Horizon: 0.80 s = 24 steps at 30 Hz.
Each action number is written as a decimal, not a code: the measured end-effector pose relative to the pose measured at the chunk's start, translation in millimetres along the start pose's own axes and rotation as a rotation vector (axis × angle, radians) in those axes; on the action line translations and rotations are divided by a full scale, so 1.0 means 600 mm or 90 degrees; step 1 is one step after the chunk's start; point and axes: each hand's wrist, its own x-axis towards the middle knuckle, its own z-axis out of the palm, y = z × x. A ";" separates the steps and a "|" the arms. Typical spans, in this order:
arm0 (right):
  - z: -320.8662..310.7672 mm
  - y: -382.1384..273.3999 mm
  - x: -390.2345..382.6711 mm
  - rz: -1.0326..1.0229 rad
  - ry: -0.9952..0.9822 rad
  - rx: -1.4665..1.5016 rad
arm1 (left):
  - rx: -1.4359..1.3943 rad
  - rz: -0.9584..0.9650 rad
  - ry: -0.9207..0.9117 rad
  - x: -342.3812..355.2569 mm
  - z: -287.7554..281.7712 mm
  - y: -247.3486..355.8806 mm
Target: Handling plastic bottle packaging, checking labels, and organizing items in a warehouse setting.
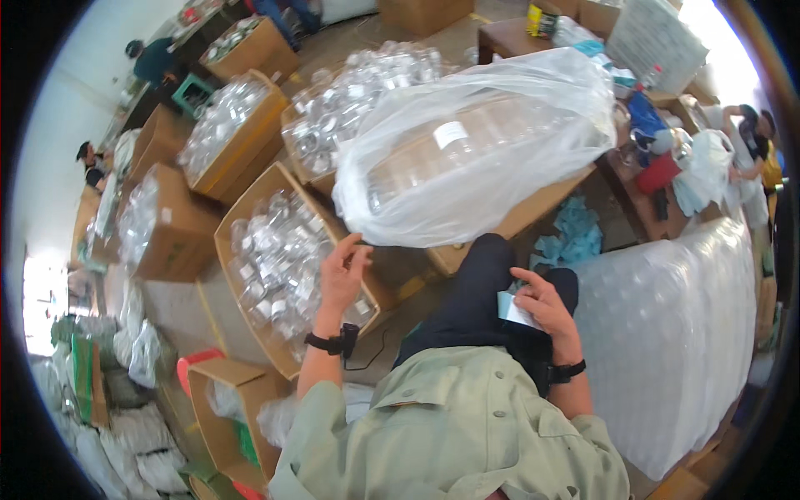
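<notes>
So, as far as I can tell this one's only partly along: in the big plastic bag [367, 171] lying across the top of a cardboard box [550, 193], just one jar [456, 146] clearly shows a white label, near the middle of the row. The clear jars [517, 117] toward the box's right end look bare to me, so I'd count those as left to do, though the cloudy film makes it hard to be sure. The right hand [542, 302] has a small white-and-blue sheet [518, 310] pinched in its fingers, over the person's lap, just off the box's near edge. The left hand [343, 271] is up by the bag's near left corner, fingers loosely curled and a bit apart, nothing visible in them; can't tell if they're touching the film. Over in the open box [252, 202] on the left, plenty of the piled jars [279, 258] show white patches, probably labels, so that lot looks mostly done.
</notes>
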 end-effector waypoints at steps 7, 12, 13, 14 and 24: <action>-0.025 0.011 -0.019 -0.031 0.002 0.073 | 0.181 0.420 -0.062 0.141 0.254 0.154; -0.034 0.021 -0.050 -0.040 0.052 0.050 | 0.381 0.498 -0.064 0.229 0.349 0.117; -0.037 0.026 -0.056 -0.039 0.061 0.051 | 0.422 0.435 -0.086 0.240 0.352 0.116; -0.037 0.029 -0.060 -0.031 0.052 0.076 | 0.465 0.371 -0.102 0.250 0.348 0.111; -0.041 0.026 -0.021 -0.028 0.038 0.050 | 0.264 0.334 -0.006 0.109 0.182 0.115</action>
